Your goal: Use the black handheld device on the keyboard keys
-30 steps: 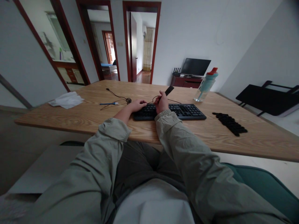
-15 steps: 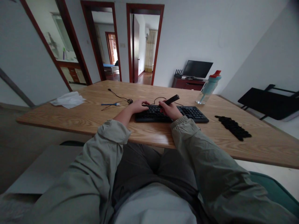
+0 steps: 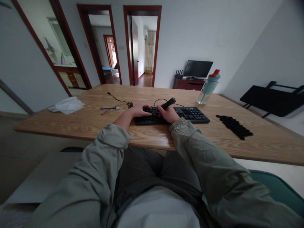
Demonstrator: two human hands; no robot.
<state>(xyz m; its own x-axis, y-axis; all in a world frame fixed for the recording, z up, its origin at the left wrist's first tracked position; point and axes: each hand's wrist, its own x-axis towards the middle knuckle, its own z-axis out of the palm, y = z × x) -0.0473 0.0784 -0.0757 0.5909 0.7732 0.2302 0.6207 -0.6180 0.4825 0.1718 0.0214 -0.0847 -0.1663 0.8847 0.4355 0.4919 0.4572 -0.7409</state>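
Wood-grain table (image 3: 71,128): right hand (image 3: 169,114) clamped round a black stick-like tool (image 3: 170,102), prob working the long black plastic keyboard (image 3: 198,116); left hand (image 3: 139,110) half-curled at keyboard's left, hold unclear; next wants steadiness.

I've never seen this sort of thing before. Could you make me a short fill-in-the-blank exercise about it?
1. The right hand grips a black rod at a black ____ with rows of keys.
2. The very top of the drinking bottle is coloured ____.
3. From the wearer's viewpoint, the crumpled white sheet lies on the ____ side of the table.

Missing words: keyboard; red; left.
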